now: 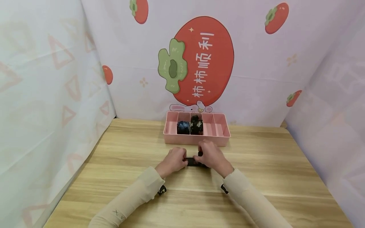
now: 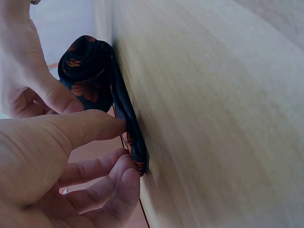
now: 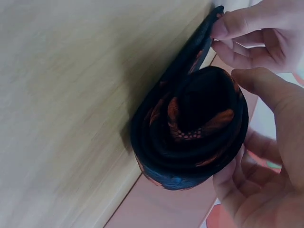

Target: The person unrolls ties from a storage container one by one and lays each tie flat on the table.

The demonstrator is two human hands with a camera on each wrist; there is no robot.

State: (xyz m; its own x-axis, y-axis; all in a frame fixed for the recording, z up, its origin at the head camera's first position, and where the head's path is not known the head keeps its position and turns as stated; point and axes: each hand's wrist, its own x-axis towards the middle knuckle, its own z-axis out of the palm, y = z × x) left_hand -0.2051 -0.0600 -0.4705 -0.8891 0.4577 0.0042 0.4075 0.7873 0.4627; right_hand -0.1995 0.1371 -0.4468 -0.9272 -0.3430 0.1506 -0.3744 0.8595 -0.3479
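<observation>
A dark cloth strip with orange flowers (image 1: 192, 161) lies on the table in front of the pink box, partly rolled up. My left hand (image 1: 173, 160) pinches its flat loose end between thumb and fingers, close to the tabletop. Around the rolled part (image 3: 190, 128), my right hand (image 3: 266, 152) curls, with the thumb on top and the fingers along the far side. Several layers show in the coil, which has a wide hollow middle. In the left wrist view, the flat stretch of cloth (image 2: 124, 107) runs from the roll to the left fingertips.
Just beyond the hands stands a pink divided box (image 1: 179, 139). Two neighbouring compartments hold a blue patterned cloth roll (image 1: 183, 127) and a black floral roll (image 1: 196, 126). Behind it hangs a printed curtain (image 1: 256, 95); the wooden table (image 1: 128, 152) spreads to both sides.
</observation>
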